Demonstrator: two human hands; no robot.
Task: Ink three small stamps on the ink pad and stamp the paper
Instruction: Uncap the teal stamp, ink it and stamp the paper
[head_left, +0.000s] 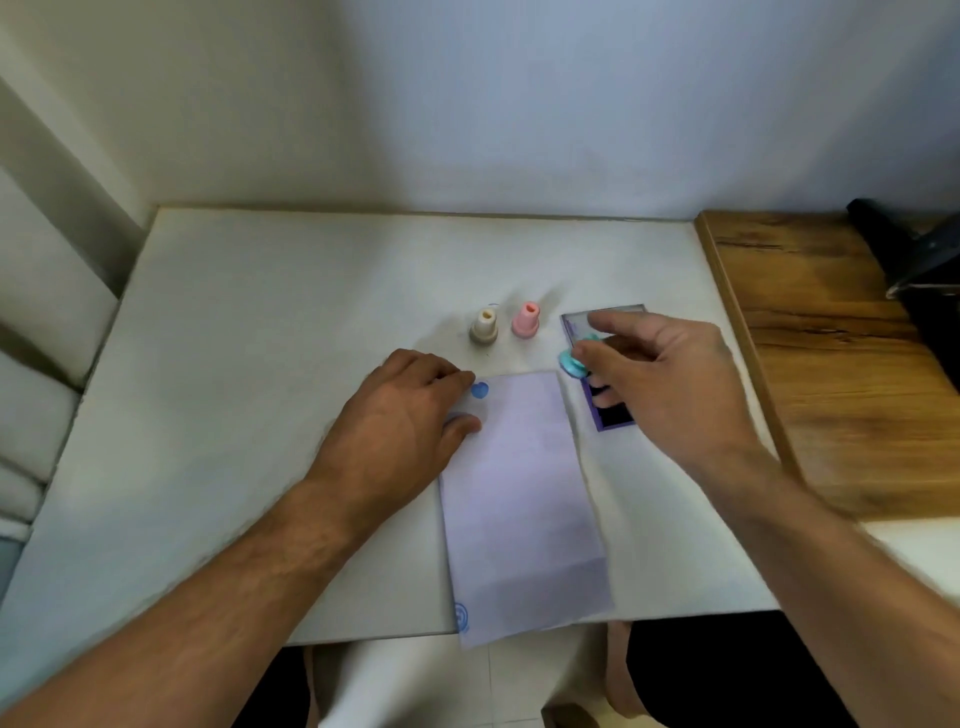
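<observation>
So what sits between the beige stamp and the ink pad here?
The pink stamp stands upright between the beige stamp and the ink pad, seen in the head view.

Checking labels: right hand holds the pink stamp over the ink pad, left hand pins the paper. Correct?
Not quite. The head view shows the right hand holding the teal stamp; the pink stamp stands untouched on the table. Ink pad and left hand on the paper are right.
</observation>
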